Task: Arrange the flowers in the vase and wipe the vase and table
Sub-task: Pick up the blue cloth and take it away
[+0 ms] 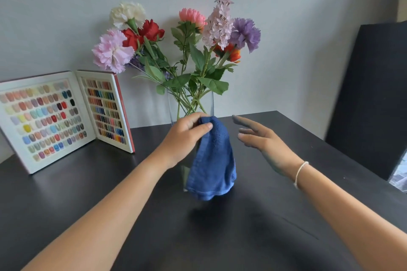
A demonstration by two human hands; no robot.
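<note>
A clear glass vase (174,103) stands near the middle of the dark table (220,226), holding several artificial flowers (187,35) in white, pink, red, lilac, purple and orange. My left hand (185,136) grips a blue cloth (212,160) by its top. The cloth hangs down in front of the vase and hides its lower half. My right hand (264,141) hovers just right of the cloth, fingers spread, holding nothing. A pale cord bracelet sits on that wrist.
An open display book of coloured nail samples (63,116) stands upright at the back left of the table against the wall. A black chair back (372,99) rises at the table's right side. The wall lies close behind the vase.
</note>
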